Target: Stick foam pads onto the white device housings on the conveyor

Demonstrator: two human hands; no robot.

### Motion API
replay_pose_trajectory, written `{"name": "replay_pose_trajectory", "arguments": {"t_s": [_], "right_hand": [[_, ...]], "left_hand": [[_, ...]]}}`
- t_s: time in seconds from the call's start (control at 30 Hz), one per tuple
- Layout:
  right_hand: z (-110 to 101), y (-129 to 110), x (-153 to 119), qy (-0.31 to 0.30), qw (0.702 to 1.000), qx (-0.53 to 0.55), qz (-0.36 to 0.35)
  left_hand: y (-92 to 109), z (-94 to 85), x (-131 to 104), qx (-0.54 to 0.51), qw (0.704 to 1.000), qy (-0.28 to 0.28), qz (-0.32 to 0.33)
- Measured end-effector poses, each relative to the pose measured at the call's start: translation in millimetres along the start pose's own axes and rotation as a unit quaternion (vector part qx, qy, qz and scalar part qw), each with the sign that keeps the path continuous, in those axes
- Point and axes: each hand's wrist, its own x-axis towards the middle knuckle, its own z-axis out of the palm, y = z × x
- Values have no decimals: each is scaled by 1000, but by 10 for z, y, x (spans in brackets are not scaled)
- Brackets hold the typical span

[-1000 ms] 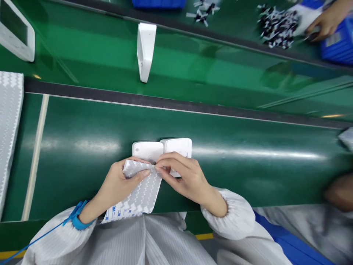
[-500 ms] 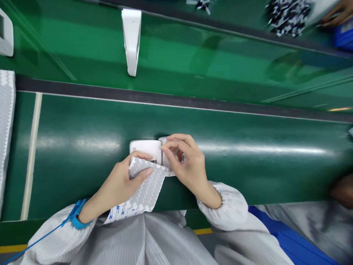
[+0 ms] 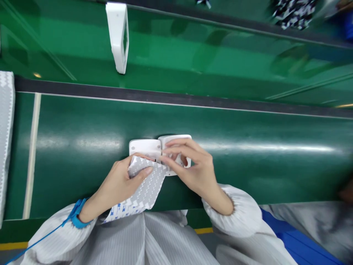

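Observation:
My left hand [image 3: 125, 180] grips a sheet of grey-and-white stickers [image 3: 147, 182] between thumb and fingers; its backing has blue print at the lower end. Behind the sheet lie two white plastic housings side by side on the green bench. The left housing [image 3: 143, 145] is partly covered by my left fingers and the sheet. Over the right housing [image 3: 176, 138] hovers my right hand [image 3: 195, 165], thumb and fingertips slightly apart near the seam between the two. Nothing shows between those fingertips, which are a little blurred.
A white frame-like part [image 3: 118, 38] stands on the raised green surface behind the bench. At the left edge lies a grey patterned strip [image 3: 6, 140]. A pile of black-and-white pieces [image 3: 295, 13] sits at the far right. A blue container [image 3: 300, 239] and another person's grey sleeve [image 3: 317, 224] are at lower right.
My right hand has shifted slightly right, and its pinched thumb and forefinger have parted. More of the right housing shows. The left hand still keeps the sheet in nearly the same place.

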Motion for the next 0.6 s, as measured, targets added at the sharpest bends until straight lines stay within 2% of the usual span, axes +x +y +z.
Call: {"name": "replay_pose_trajectory", "arguments": {"t_s": [0.1, 0.17, 0.23, 0.37, 0.6], "right_hand": [[-65, -23, -75, -91, 994, 51, -39], [-76, -14, -102, -102, 992, 62, -49], [-76, 16, -91, -76, 995, 71, -12], [-73, 107, 9, 29, 994, 46, 97], [12, 128, 63, 44, 995, -52, 70]], "left_hand": [[15, 20, 11, -13, 1000, 4, 25], [30, 34, 16, -16, 999, 6, 31], [42, 45, 19, -10, 1000, 4, 23], [47, 57, 21, 1, 1000, -23, 18], [60, 37, 4, 24, 996, -82, 5]]}}
